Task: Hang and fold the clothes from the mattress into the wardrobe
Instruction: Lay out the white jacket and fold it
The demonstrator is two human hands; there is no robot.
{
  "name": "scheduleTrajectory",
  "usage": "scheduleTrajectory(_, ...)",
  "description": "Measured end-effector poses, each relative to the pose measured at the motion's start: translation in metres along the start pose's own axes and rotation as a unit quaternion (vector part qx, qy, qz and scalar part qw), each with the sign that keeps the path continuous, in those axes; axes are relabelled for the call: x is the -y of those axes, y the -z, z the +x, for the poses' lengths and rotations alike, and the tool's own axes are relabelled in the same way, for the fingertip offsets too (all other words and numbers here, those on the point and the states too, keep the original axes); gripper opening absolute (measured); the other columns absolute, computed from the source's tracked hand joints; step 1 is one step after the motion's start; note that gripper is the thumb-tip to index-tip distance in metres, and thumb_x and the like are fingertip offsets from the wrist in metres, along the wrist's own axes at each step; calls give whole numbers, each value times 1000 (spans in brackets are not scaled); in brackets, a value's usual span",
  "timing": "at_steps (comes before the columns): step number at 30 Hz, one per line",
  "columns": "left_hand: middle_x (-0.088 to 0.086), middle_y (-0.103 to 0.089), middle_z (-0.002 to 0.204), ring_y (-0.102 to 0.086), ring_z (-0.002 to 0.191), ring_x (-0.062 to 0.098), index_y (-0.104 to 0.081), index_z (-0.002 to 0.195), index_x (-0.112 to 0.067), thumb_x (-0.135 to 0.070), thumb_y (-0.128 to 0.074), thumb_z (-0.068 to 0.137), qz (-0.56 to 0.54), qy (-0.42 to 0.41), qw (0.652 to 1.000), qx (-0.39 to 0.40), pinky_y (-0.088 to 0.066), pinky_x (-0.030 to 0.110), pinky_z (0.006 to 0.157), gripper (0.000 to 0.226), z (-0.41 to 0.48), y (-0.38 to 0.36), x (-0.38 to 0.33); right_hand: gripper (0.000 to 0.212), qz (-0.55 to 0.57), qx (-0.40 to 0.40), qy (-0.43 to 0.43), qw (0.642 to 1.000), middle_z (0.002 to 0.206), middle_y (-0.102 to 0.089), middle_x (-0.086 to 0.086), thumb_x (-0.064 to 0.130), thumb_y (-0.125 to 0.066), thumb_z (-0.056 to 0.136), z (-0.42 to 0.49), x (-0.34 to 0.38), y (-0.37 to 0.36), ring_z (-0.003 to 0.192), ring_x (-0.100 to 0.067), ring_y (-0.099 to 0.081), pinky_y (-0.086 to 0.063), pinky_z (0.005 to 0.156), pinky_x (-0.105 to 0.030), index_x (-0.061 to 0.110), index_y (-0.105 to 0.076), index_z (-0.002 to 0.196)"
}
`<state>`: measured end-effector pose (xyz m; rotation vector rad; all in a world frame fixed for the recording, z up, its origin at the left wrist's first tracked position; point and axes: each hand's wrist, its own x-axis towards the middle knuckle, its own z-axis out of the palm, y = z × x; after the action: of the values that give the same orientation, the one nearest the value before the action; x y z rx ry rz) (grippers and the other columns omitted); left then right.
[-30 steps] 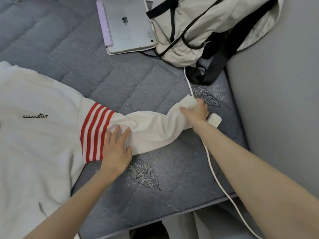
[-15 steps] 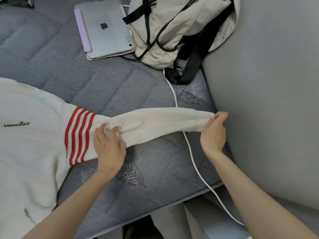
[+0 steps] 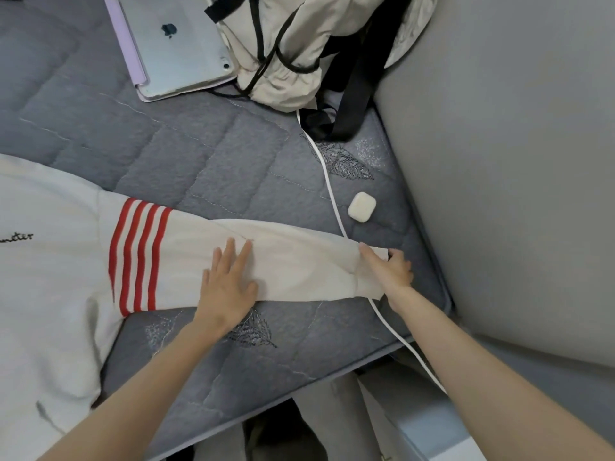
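- Pressing palm-down on the sleeve (image 3: 299,264), the left hand (image 3: 229,281) lies flat, its fingers straight and slightly spread, pointing away from the person.
- The right hand (image 3: 389,271) pinches the cuff end of the same sleeve, with the thumb on top of the cloth and the other fingers curled round its edge.
- Between the two hands the sleeve lies stretched and nearly smooth across the grey quilted mattress (image 3: 199,154), its cuff near the mattress's right corner.
- Four red stripes (image 3: 139,254) band the upper sleeve, just left of the left hand.
- The sleeve belongs to a white sweatshirt (image 3: 50,294) spread flat over the left part of the mattress.
- Black script lettering (image 3: 16,237) shows on the sweatshirt's chest, cut off by the picture's edge.
- A white cable (image 3: 327,174) runs down from beside the cream backpack (image 3: 283,44) and passes under the sleeve next to the right hand.
- It comes out below the sleeve and drops over the mattress's near edge.
- A small white earbud case (image 3: 361,206) lies on the mattress just beside the cable, a little beyond the right hand and apart from the sleeve.
- The backpack, with black straps, sits at the far right of the mattress against a grey padded panel (image 3: 515,161).
- A silver tablet (image 3: 179,44) in a lilac cover lies back-up just left of the backpack.
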<state>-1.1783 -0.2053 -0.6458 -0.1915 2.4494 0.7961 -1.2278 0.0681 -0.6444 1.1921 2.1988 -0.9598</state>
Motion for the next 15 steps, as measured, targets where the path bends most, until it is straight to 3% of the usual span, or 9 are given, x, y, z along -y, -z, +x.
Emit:
scheduleTrajectory(4, -3, -4, 162, 0, 149, 20, -13, 154, -28, -23, -47, 98, -29, -7, 999, 22, -10, 43, 120, 65, -2, 5, 3, 69, -24, 54, 6, 998, 137, -43, -11, 49, -67, 82, 2, -9, -7, 124, -30, -47, -46, 98, -39, 7, -50, 134)
scheduleTrajectory(6, -2, -17, 160, -11, 148, 18, -22, 152, -25, -18, -48, 98, -75, -12, 997, 14, -16, 37, 119, 61, -4, 13, 3, 46, 36, 30, 30, 998, 120, -57, -11, 38, -62, 89, -3, -11, -8, 107, -28, -56, -50, 82, -36, 3, -56, 120)
scheduleTrajectory(9, -1, -25, 157, -21, 145, 15, -29, 150, -24, -13, -47, 97, -102, -23, 994, -4, -20, 32, 117, 57, -8, 28, 3, 22, 70, -36, 104, 992, 83, -54, 5, 31, -53, 96, -21, -2, 0, 77, -15, -53, -34, 54, -23, 10, -49, 97)
scheduleTrajectory(12, 1, -26, 157, -22, 144, 16, -29, 150, -20, -11, -45, 98, -101, -21, 995, -12, -18, 29, 116, 56, -9, 38, 2, 19, 125, -91, 140, 978, 79, -52, 10, 32, -53, 95, -46, 16, 12, 70, -4, -48, -32, 53, -19, 13, -48, 93)
scheduleTrajectory(15, 4, -28, 156, -24, 143, 18, -29, 150, -16, -9, -44, 98, -133, -13, 990, -34, -16, 27, 116, 54, -10, 50, 1, 20, 252, -57, 136, 956, 81, -59, 7, 32, -58, 94, -79, 45, 20, 71, -8, -55, -44, 54, -17, 16, -55, 84)
